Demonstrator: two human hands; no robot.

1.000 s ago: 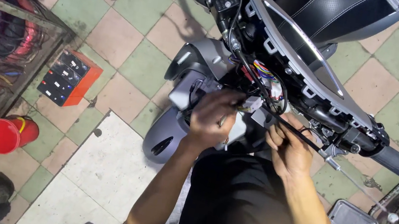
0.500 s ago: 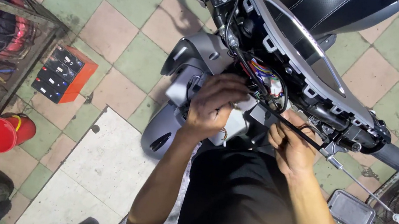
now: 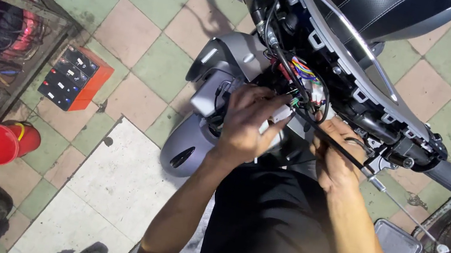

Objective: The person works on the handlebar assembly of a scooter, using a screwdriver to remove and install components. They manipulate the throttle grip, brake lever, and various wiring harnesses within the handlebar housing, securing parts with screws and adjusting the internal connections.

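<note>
— What are the fingers doing?
— The left hand (image 3: 247, 125) has its fingers (image 3: 274, 130) curled, pinching the bundle of coloured wires (image 3: 303, 79) in the stripped scooter handlebar (image 3: 360, 101). The right hand (image 3: 336, 155) is closed around a thin black cable (image 3: 334, 143).
— Changed since earlier?
— Both hands stay there; the view has shifted slightly.

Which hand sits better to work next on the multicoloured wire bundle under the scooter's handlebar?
Probably the left hand: its fingertips lie just below the multicoloured wire bundle. The right hand sits lower, behind the black cable that crosses it, farther from the wires.
</note>
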